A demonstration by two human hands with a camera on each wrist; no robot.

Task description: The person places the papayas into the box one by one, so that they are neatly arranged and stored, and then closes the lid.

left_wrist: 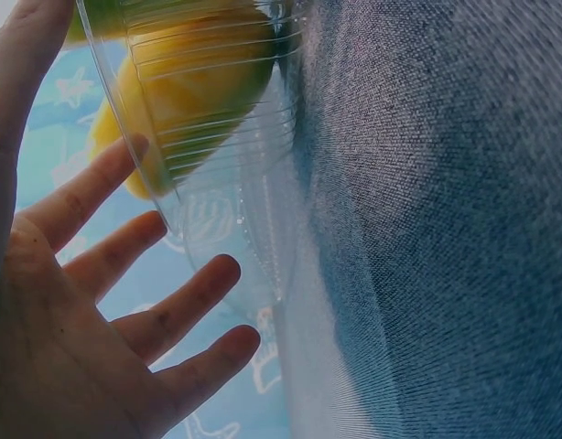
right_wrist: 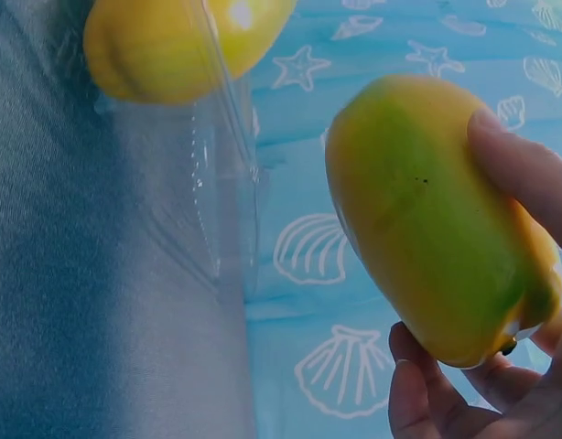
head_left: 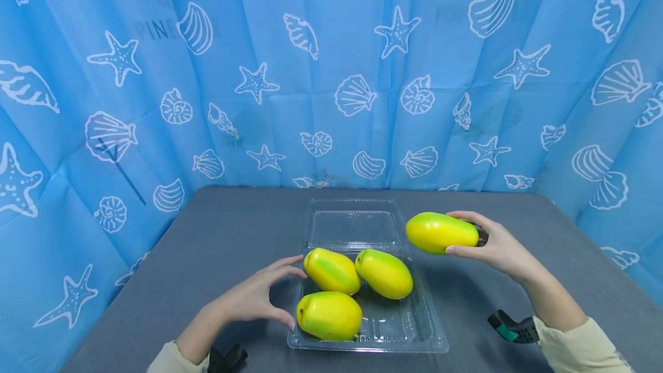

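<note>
My right hand [head_left: 499, 244] grips a yellow-green papaya [head_left: 440, 233], thumb on one side and fingers on the other, in the air right of a clear plastic clamshell box [head_left: 432, 332]. In the right wrist view, the held papaya [right_wrist: 427, 219] shows a dark stem spot at its lower end. Inside the box's base lie three more: a back-left papaya [head_left: 331, 271], a back-right papaya [head_left: 384, 274] and a front-left papaya [head_left: 330, 315]. Spread fingers of my left hand [head_left: 261, 292] curve along the box's left side, holding nothing; in the left wrist view, the fingertips [left_wrist: 228, 270] are by the clear wall.
The box's clear lid [head_left: 357, 228] is folded back behind its base. Everything stands on a grey cloth-covered table [head_left: 217, 235]. A blue curtain [head_left: 321, 73] with white shells and starfish hangs behind the table and along both sides.
</note>
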